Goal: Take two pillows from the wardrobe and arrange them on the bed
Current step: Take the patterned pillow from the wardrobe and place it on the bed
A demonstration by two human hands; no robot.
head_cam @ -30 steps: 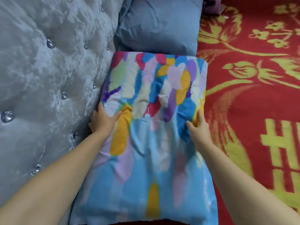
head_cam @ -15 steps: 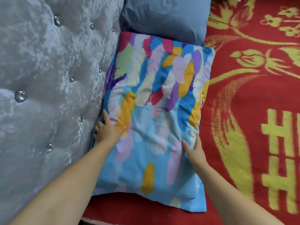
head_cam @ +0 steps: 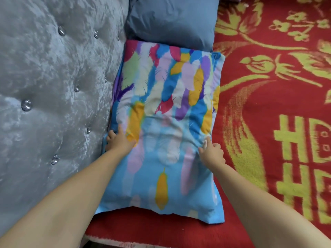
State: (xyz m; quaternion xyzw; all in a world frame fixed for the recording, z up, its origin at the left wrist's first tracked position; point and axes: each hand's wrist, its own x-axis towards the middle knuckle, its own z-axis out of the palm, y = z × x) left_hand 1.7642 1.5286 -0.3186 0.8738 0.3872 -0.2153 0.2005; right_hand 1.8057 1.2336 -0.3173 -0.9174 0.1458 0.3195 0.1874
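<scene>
My left hand (head_cam: 119, 141) presses flat on the feather pillow's (head_cam: 166, 122) left edge, fingers spread, against the grey headboard (head_cam: 53, 86). My right hand (head_cam: 211, 152) pinches a fold of cloth at the pillow's right edge. The pillow lies on the bed's red blanket (head_cam: 268, 113) along the headboard side, its far end touching the blue pillow (head_cam: 172, 20) beyond it.
</scene>
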